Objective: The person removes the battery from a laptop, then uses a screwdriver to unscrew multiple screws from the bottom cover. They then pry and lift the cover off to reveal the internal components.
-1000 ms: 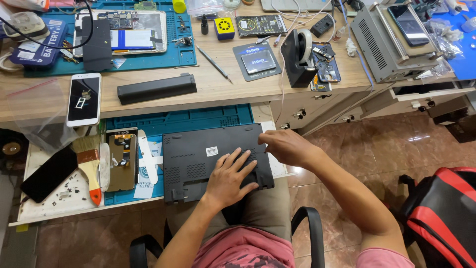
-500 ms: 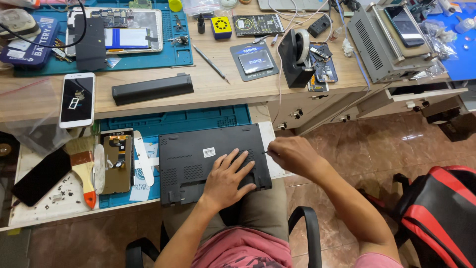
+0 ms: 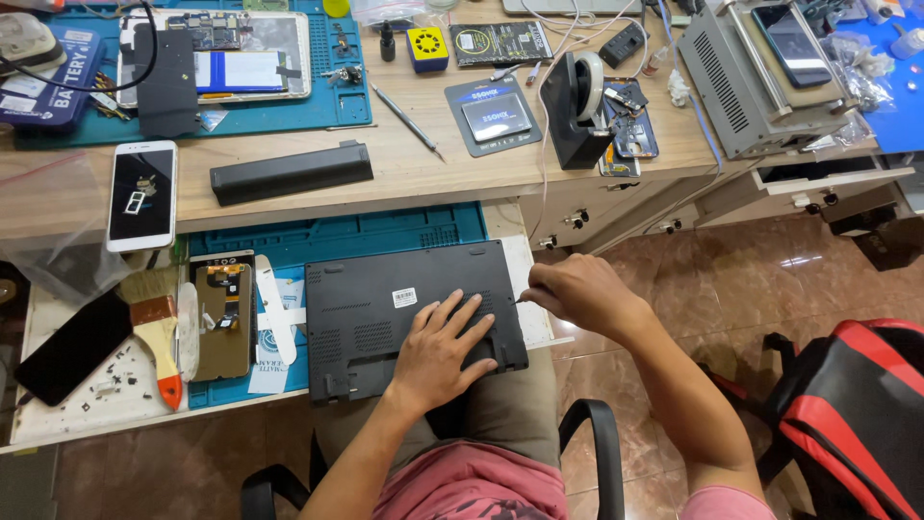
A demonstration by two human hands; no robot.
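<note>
While the head view is looking straight down, the left hand is lying flat, palm down, fingers spread, on the near right part of an upturned black laptop. Nothing gripped there: open palm just pressing on the matte plastic base. The laptop is sitting on a pull-out tray over the person's lap, its left part overlapping a blue ridged work mat, its near edge hanging past the tray.

The right hand is curling at the laptop's right edge, fingers pinched closed on a thin tool whose tip is just showing by the case side; the tool's body is hidden, so I cannot tell what kind it is. Forearm is coming in from the near right, elbow bent.

A small white label is sitting mid-base; vent grilles are showing near the left.

Left of the laptop: an opened phone with bare brown internals, and a wooden-handled brush with an orange tip. Further left, a glossy black phone.

On the far wooden bench: a long black battery bar, a white phone, and a grey metal box unit far right. A red and black backpack is sitting on the tiled floor, near right.
</note>
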